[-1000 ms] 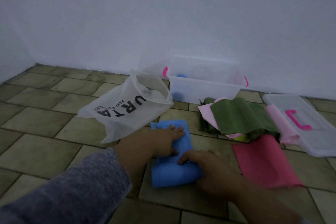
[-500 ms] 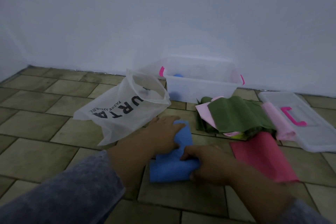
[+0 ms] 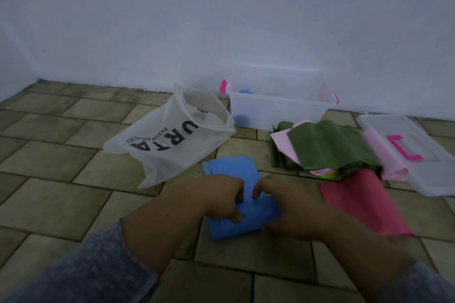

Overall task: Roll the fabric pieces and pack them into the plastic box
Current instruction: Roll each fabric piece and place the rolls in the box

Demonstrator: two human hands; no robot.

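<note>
Both hands are down on the blue fabric piece, low in the middle of the frame, on the tiled floor. The left hand has its fingers curled over the near rolled part, thumb tucked under the edge, so it's pinching the cloth. The right hand is right next to it with fingers bent onto the same roll (it's a bit blurry, but the fingertips are pressed into the blue). The far end of the blue piece lies flat, pointing up the frame toward the bag.

Just above and left of the hands is a floppy translucent white bag with dark lettering, mouth gaping open. Behind it, against the white wall at centre top, sits the clear plastic box with pink latches, and there's something blue inside at its left end, looks like a roll but I can't tell for sure.

Right of centre is a messy pile of fabric: a green piece on top, pale pink pieces poking out underneath. A darker pink piece lies flat below the pile, close to the right hand. The box lid with a pink handle lies at the right edge, a pale pink piece overlapping its left side.
</note>
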